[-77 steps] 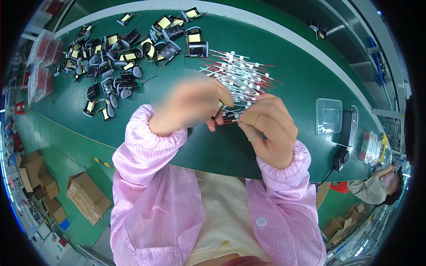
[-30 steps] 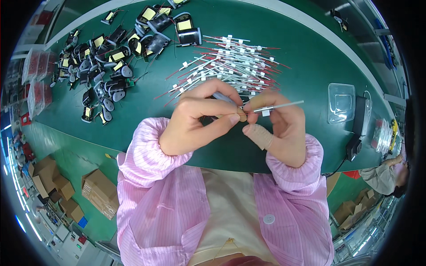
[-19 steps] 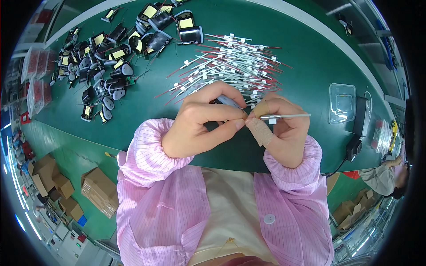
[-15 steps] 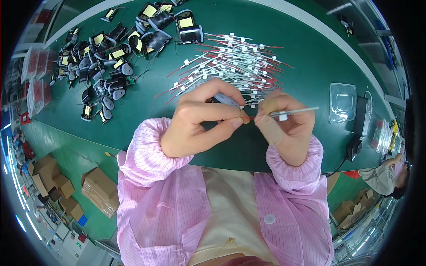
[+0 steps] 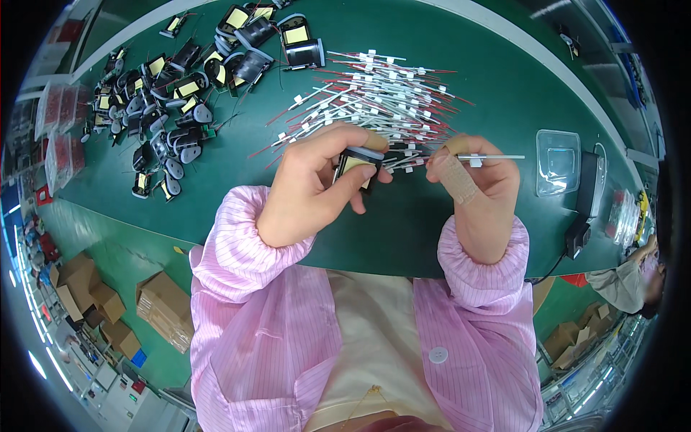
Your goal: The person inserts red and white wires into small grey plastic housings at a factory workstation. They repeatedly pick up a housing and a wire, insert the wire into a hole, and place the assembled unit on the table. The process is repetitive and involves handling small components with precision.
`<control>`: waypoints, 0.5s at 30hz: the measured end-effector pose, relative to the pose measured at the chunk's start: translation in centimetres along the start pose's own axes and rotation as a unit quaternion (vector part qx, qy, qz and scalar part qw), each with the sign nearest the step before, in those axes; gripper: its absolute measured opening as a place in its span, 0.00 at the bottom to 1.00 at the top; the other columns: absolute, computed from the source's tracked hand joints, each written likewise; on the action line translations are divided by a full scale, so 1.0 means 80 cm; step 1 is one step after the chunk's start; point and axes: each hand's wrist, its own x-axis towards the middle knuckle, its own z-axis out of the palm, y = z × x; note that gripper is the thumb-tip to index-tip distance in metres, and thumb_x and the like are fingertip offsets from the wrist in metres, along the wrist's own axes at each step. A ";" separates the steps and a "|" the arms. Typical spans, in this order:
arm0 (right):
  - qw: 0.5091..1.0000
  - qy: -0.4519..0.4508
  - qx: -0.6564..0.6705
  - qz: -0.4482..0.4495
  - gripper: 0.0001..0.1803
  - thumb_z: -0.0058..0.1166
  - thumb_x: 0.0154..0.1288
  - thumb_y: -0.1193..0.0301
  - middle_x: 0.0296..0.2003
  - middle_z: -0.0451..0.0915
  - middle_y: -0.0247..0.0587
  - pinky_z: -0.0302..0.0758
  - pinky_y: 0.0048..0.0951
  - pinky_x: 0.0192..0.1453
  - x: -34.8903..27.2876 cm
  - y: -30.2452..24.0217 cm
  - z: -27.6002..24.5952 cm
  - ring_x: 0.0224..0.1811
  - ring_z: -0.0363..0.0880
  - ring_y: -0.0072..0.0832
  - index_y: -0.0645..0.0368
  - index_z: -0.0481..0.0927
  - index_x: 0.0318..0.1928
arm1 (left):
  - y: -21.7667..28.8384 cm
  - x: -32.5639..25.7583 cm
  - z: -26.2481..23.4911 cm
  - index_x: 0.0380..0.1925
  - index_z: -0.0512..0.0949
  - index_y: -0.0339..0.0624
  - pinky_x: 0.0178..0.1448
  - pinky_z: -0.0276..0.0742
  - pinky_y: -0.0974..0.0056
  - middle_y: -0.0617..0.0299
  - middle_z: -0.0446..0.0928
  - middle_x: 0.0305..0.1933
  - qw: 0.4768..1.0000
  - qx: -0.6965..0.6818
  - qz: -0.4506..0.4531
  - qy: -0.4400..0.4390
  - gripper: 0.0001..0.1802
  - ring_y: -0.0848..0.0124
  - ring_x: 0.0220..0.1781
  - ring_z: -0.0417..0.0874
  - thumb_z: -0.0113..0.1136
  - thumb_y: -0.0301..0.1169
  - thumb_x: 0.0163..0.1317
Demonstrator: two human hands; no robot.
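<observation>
Gripped between thumb and fingers of my left hand [image 5: 306, 180] is a black speaker-like module [image 5: 351, 163] with a grey rim and a yellow pad facing up. My right hand [image 5: 486, 191], with tan tape around its thumb and a finger, pinches a thin white cable [image 5: 504, 157] with a small white tag on it. The cable's white end sticks out to the right. Its other end, between the two hands, is too small to make out. Just beyond both hands lies a pile of white and red cables [image 5: 381, 101], each with a small white piece.
Many similar black modules [image 5: 187, 90] are heaped on the green table [image 5: 504, 79] at the left. A clear plastic tray [image 5: 558, 164] and a black device [image 5: 586, 187] with a cord sit at the right. Clear bags [image 5: 63, 104] lie at the far left edge. Cardboard boxes [image 5: 165, 309] stand on the floor.
My hands have moved apart, the right one up and to the right with the cable. My left hand has turned, so the module's yellow pad now shows.
</observation>
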 end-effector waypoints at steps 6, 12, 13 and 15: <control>0.999 -0.011 -0.036 0.014 0.05 0.60 0.62 0.81 0.35 0.81 0.39 0.70 0.17 0.32 0.002 0.000 0.002 0.35 0.78 0.19 0.70 0.79 0.38 | -0.011 0.000 -0.007 0.54 0.72 0.28 0.51 0.81 0.61 0.46 0.74 0.57 0.996 -0.039 0.070 -0.036 0.21 0.58 0.56 0.80 0.52 0.11 0.59; 0.997 -0.058 -0.030 -0.045 0.04 0.58 0.62 0.83 0.40 0.82 0.47 0.73 0.19 0.38 0.001 0.006 0.002 0.42 0.78 0.23 0.69 0.79 0.37 | -0.022 -0.001 0.006 0.68 0.56 0.37 0.60 0.76 0.53 0.41 0.72 0.60 0.977 0.024 0.212 0.015 0.40 0.53 0.59 0.78 0.59 0.12 0.55; 0.995 -0.058 -0.038 -0.068 0.04 0.58 0.61 0.84 0.40 0.82 0.47 0.74 0.20 0.38 0.001 0.007 0.002 0.42 0.78 0.23 0.69 0.79 0.37 | -0.024 -0.001 0.002 0.69 0.53 0.39 0.60 0.75 0.52 0.40 0.73 0.59 0.971 0.061 0.230 0.004 0.43 0.52 0.59 0.78 0.60 0.12 0.55; 0.990 -0.059 -0.056 -0.114 0.05 0.58 0.60 0.85 0.40 0.81 0.47 0.74 0.20 0.38 -0.001 0.011 0.003 0.40 0.79 0.24 0.68 0.79 0.37 | -0.029 0.002 -0.004 0.71 0.50 0.40 0.61 0.74 0.51 0.39 0.73 0.59 0.956 0.112 0.270 -0.016 0.46 0.51 0.59 0.78 0.61 0.12 0.54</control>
